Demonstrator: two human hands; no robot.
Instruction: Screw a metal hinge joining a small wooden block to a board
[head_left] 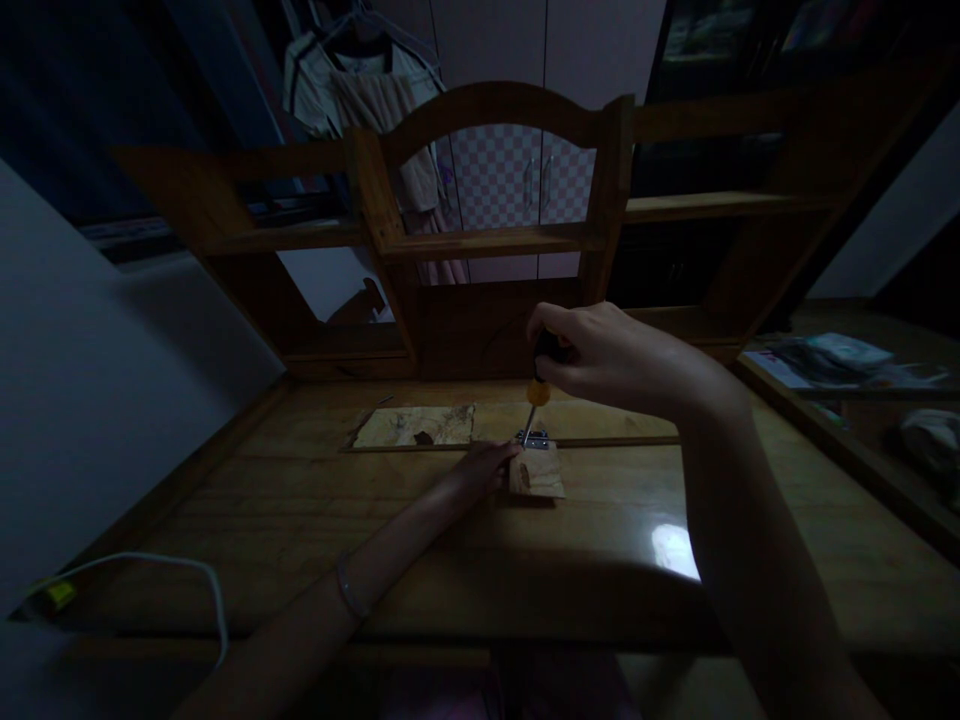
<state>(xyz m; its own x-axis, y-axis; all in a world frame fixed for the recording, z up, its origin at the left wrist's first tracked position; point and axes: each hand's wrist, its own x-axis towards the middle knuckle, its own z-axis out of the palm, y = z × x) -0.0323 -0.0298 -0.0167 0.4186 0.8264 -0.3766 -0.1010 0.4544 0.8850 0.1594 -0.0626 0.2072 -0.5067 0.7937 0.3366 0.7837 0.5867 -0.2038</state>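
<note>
My right hand [600, 355] is closed round the dark-and-orange handle of a screwdriver [535, 398], held upright. Its tip rests on a small metal hinge [532, 438] at the top edge of a small wooden block [538, 472]. My left hand [487, 468] lies on the desk against the block's left side, fingers curled on its edge. The block sits against a long thin wooden board [420, 426] that lies across the desk.
A wooden desk [300, 520] with a shelf hutch [487, 240] behind it. A white cable [187, 570] with a yellow tag lies at the left front. Papers and a plastic bag [832, 358] lie to the right. Clothes hang behind the hutch. The room is dim.
</note>
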